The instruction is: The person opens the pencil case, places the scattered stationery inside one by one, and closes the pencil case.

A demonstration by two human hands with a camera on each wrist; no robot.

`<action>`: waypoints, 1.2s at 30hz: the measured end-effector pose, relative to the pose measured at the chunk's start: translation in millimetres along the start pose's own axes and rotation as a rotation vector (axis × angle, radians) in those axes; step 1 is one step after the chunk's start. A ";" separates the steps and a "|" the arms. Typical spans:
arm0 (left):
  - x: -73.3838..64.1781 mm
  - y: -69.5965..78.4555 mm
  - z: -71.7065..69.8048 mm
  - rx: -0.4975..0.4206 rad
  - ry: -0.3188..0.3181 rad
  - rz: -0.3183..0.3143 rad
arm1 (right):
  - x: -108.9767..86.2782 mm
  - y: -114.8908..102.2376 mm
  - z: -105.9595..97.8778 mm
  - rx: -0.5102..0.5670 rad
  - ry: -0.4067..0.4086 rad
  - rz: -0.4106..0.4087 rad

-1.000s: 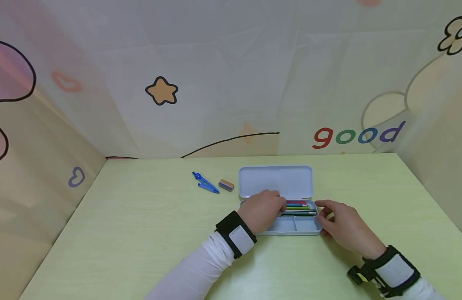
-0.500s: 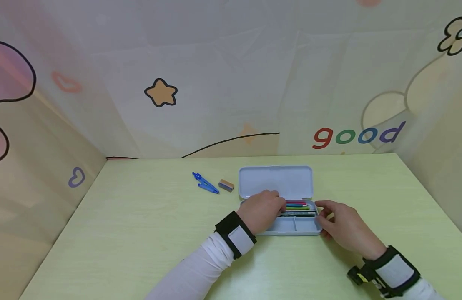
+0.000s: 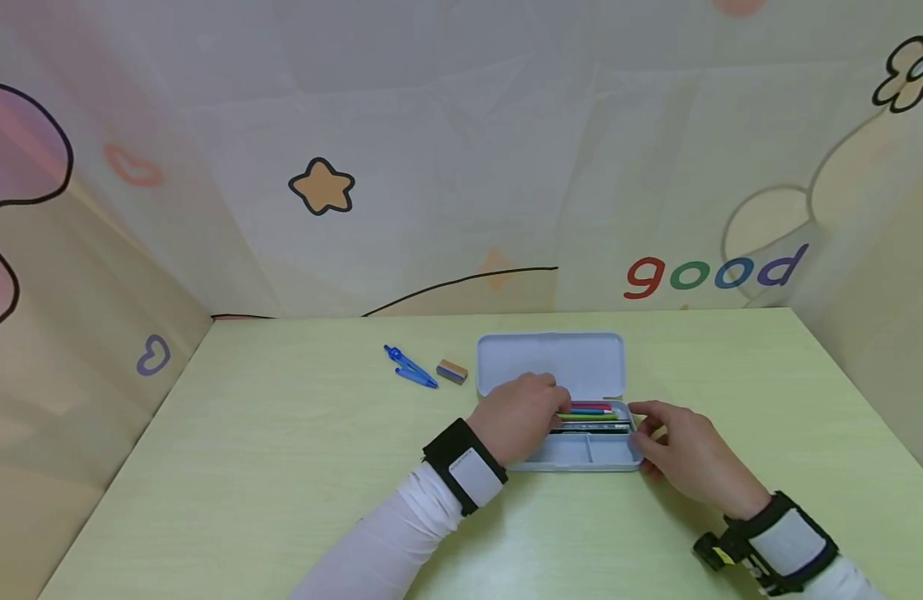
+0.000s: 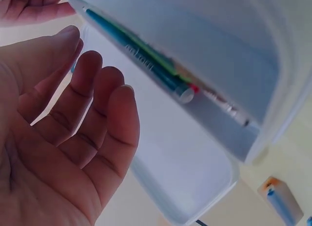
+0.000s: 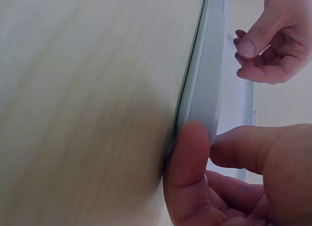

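Observation:
A pale blue pencil case (image 3: 555, 454) lies unfolded on the table, lid (image 3: 550, 363) tipped to the back. Several pencils (image 3: 596, 416) and a teal pencil-like stick (image 4: 136, 56) rest in its rear compartment; the front compartments have a divider. My left hand (image 3: 517, 417) hovers over the case's left part. Its fingers are loosely bent in the left wrist view, nothing visible between them. At the right end of the case, my right hand (image 3: 690, 454) pinches the side wall (image 5: 207, 74) between thumb and fingers. The left hand hides the pencils' left ends in the head view.
A blue drawing compass (image 3: 411, 367) and a brown-and-blue eraser (image 3: 451, 372) lie to the left of the lid. The pale wood-look table (image 3: 244, 467) meets a printed cloth backdrop (image 3: 446, 167) at the back and sides.
My left hand has shifted slightly left and back, uncovering a little more of the pencils. The right hand stays at the case's right end.

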State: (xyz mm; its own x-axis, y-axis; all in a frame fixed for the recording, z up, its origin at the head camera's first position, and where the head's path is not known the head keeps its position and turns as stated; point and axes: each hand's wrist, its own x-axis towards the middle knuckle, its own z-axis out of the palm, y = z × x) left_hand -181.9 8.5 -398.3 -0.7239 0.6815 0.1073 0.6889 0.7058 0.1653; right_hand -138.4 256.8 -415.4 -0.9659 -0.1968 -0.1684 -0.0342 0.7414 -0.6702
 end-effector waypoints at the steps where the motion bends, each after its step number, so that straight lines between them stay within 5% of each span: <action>1: -0.4 -0.3 -2.0 -0.002 0.000 -0.002 | 0.1 0.0 -0.2 -0.002 0.002 -0.002; 15: -13.3 -18.6 -30.1 -0.010 0.012 -0.020 | 1.2 0.8 0.2 -0.006 0.019 -0.020; 36: -57.0 -84.3 -44.5 -0.097 0.103 -0.162 | 1.1 1.1 1.7 0.001 0.006 0.018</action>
State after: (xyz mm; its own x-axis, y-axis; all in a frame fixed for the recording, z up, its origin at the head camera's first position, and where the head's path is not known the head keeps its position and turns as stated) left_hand -200.4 -98.5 -374.7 -0.8283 0.5337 0.1705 0.5600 0.7791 0.2817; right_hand -139.1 256.3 -417.5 -0.9678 -0.1797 -0.1764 -0.0164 0.7439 -0.6681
